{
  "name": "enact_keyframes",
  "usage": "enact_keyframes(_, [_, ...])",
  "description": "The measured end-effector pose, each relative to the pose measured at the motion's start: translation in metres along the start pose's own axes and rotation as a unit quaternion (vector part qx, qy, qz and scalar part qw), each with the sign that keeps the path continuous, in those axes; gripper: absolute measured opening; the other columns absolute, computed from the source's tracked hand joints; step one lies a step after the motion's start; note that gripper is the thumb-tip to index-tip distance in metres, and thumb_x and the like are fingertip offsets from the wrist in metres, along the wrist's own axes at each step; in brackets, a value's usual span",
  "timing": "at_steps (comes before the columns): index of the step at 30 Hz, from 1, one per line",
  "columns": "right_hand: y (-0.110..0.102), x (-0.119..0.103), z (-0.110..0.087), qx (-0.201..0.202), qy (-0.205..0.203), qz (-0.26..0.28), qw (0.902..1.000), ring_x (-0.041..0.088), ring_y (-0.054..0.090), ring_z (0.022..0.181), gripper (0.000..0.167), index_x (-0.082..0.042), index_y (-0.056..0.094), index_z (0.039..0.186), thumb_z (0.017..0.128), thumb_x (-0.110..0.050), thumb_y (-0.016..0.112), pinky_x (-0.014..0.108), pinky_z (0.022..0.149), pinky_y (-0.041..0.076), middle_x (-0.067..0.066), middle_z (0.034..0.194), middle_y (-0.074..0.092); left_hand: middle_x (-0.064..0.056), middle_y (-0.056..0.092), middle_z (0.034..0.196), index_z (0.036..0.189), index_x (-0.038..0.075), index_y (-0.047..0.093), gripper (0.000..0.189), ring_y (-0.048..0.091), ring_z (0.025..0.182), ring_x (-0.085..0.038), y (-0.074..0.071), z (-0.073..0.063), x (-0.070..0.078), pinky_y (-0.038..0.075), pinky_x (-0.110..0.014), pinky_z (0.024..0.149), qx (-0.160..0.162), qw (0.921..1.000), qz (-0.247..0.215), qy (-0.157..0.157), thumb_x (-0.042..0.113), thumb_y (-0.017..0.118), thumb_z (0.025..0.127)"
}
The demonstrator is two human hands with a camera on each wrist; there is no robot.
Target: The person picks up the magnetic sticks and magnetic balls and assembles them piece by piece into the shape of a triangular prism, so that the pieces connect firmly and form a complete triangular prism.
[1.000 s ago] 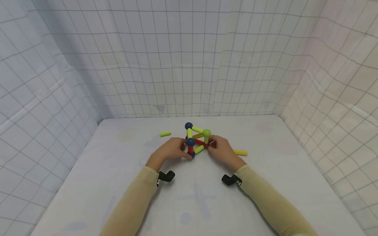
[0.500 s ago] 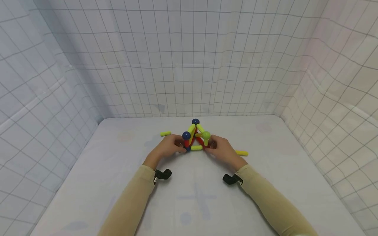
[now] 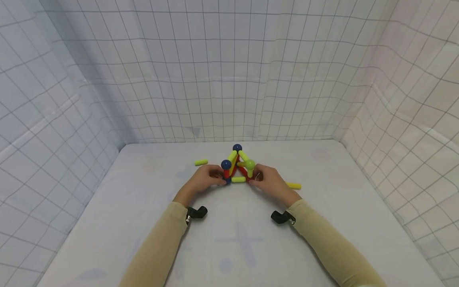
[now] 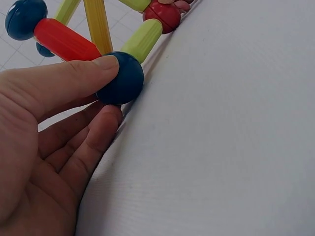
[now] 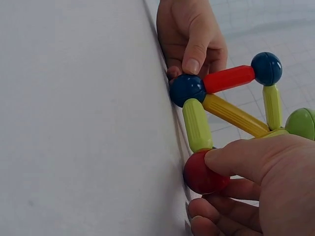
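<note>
A frame of coloured rods and balls, like a magnetic building set, stands on the table before me. My left hand [image 3: 204, 178] pinches its lower blue ball [image 4: 127, 81] between thumb and fingers at the near left corner. At the near right corner my right hand [image 3: 270, 181] grips the red ball [image 5: 201, 174]. A yellow-green rod [image 3: 238, 179] links these two balls. A red rod [image 5: 229, 78] rises from the held blue ball to an upper blue ball [image 3: 226, 164]. A green ball [image 3: 250, 164] tops the right upright, and another blue ball [image 3: 237, 148] tops the back one.
A loose yellow-green rod [image 3: 201, 162] lies behind the left hand. A yellow rod [image 3: 294, 186] lies to the right of the right hand. White gridded cloth walls [image 3: 233, 79] close off the back and both sides of the white table [image 3: 236, 255].
The frame has turned, its near left corner shifting left and away, so the lower front rod now runs straight across. My left hand moved with it; the right hand stayed almost in place.
</note>
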State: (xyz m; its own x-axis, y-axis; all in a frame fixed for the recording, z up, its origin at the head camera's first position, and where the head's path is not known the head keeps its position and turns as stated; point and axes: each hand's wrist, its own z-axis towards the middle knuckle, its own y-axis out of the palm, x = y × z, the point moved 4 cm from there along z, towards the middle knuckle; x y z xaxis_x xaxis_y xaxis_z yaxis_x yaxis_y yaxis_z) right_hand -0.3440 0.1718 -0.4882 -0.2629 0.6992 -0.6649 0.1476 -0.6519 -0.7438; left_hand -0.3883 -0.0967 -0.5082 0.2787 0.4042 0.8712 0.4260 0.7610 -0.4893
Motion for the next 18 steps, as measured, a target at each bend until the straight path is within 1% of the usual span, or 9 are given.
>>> enact_keyframes(2, [-0.005, 0.0, 0.0, -0.005, 0.001, -0.005, 1.0, 0.02, 0.064, 0.091, 0.017, -0.014, 0.072, 0.112, 0.099, -0.023, 0.08, 0.038, 0.079, 0.056, 0.0, 0.101, 0.07, -0.004, 0.076, 0.108, 0.117, 0.006, 0.079, 0.029, 0.071, 0.094, -0.02, 0.0, 0.0, 0.0, 0.058, -0.034, 0.083, -0.001, 1.0, -0.005, 0.003, 0.013, 0.089, 0.091])
enact_keyframes(4, [-0.014, 0.001, -0.001, -0.005, -0.003, -0.017, 0.9998, 0.02, 0.065, 0.096, 0.018, -0.015, 0.075, 0.116, 0.1, -0.025, 0.078, 0.039, 0.083, 0.057, -0.001, 0.107, 0.072, -0.004, 0.076, 0.107, 0.116, 0.007, 0.079, 0.028, 0.071, 0.093, -0.02, 0.0, 0.0, -0.001, 0.058, -0.033, 0.082, -0.002, 1.0, -0.006, 0.005, 0.012, 0.089, 0.09])
enact_keyframes(8, [-0.047, 0.003, -0.003, 0.01, -0.01, -0.039, 0.9991, 0.024, 0.065, 0.103, 0.026, -0.012, 0.079, 0.124, 0.103, -0.026, 0.076, 0.045, 0.09, 0.057, 0.002, 0.119, 0.074, -0.003, 0.076, 0.105, 0.114, 0.007, 0.079, 0.026, 0.071, 0.093, -0.02, 0.0, 0.001, 0.0, 0.058, -0.031, 0.081, -0.006, 0.9999, -0.009, 0.007, 0.013, 0.089, 0.091])
enact_keyframes(11, [-0.073, 0.007, -0.007, 0.007, -0.009, -0.054, 0.9985, 0.027, 0.066, 0.105, 0.031, -0.008, 0.079, 0.128, 0.103, -0.027, 0.076, 0.048, 0.093, 0.056, 0.004, 0.12, 0.074, -0.004, 0.076, 0.104, 0.114, 0.007, 0.079, 0.025, 0.07, 0.094, -0.02, 0.001, 0.0, 0.0, 0.057, -0.032, 0.082, -0.008, 0.9999, -0.01, 0.007, 0.013, 0.089, 0.092])
enact_keyframes(14, [-0.093, 0.011, -0.011, -0.023, 0.009, -0.064, 0.9977, 0.028, 0.066, 0.107, 0.033, -0.007, 0.078, 0.129, 0.102, -0.026, 0.077, 0.05, 0.093, 0.055, 0.005, 0.117, 0.074, -0.004, 0.076, 0.104, 0.113, 0.006, 0.079, 0.025, 0.07, 0.094, -0.021, 0.001, 0.0, 0.0, 0.057, -0.034, 0.083, -0.006, 0.9999, -0.007, 0.008, 0.013, 0.089, 0.092])
enact_keyframes(18, [-0.106, 0.017, -0.014, -0.082, 0.051, -0.072, 0.9927, 0.029, 0.066, 0.11, 0.031, -0.007, 0.079, 0.128, 0.1, -0.022, 0.078, 0.051, 0.096, 0.054, 0.005, 0.115, 0.075, -0.005, 0.075, 0.105, 0.112, 0.006, 0.078, 0.025, 0.069, 0.094, -0.022, 0.0, 0.0, -0.002, 0.056, -0.035, 0.085, 0.001, 0.9999, -0.007, 0.01, 0.014, 0.089, 0.091])
